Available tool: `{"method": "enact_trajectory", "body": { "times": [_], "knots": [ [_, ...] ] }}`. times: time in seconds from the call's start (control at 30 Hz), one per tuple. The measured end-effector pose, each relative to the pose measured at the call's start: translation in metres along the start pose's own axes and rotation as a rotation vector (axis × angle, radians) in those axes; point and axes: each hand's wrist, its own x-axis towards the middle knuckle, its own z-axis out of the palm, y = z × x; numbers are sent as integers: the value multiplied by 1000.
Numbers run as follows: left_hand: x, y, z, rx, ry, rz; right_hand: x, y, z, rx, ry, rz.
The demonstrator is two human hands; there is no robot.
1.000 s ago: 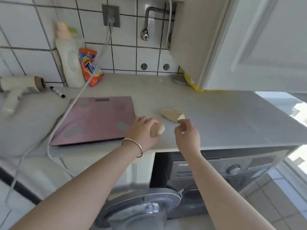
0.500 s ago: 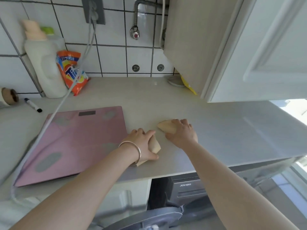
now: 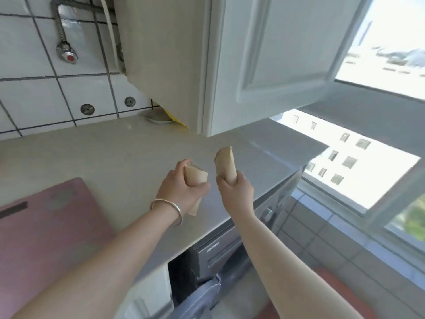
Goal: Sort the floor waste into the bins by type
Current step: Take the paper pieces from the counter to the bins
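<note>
Two tan cardboard pieces are held above the pale countertop. My left hand, with a silver bangle on its wrist, is shut on one cardboard piece, whose lower end sticks out below the palm. My right hand is shut on the other cardboard piece, which stands upright out of the fist. The two hands are close together, a little apart. No bins are in view.
A pink bathroom scale lies on the counter at the left. A white wall cabinet hangs close above the hands. Below the counter is a grey washing machine with its door open. An open window is at the right.
My right hand has picked its cardboard piece up off the counter, and both hands have risen with their pieces. The view has swung to the right, away from the detergent bottle.
</note>
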Motion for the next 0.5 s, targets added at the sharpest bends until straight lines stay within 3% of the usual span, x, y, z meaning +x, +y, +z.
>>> {"method": "enact_trajectory", "body": {
  "times": [0.23, 0.5],
  "knots": [
    [-61, 48, 107, -233, -384, 130, -71, 62, -87, 91, 374, 221],
    [-214, 102, 234, -171, -852, 229, -208, 168, -202, 199, 826, 496]
  ]
}}
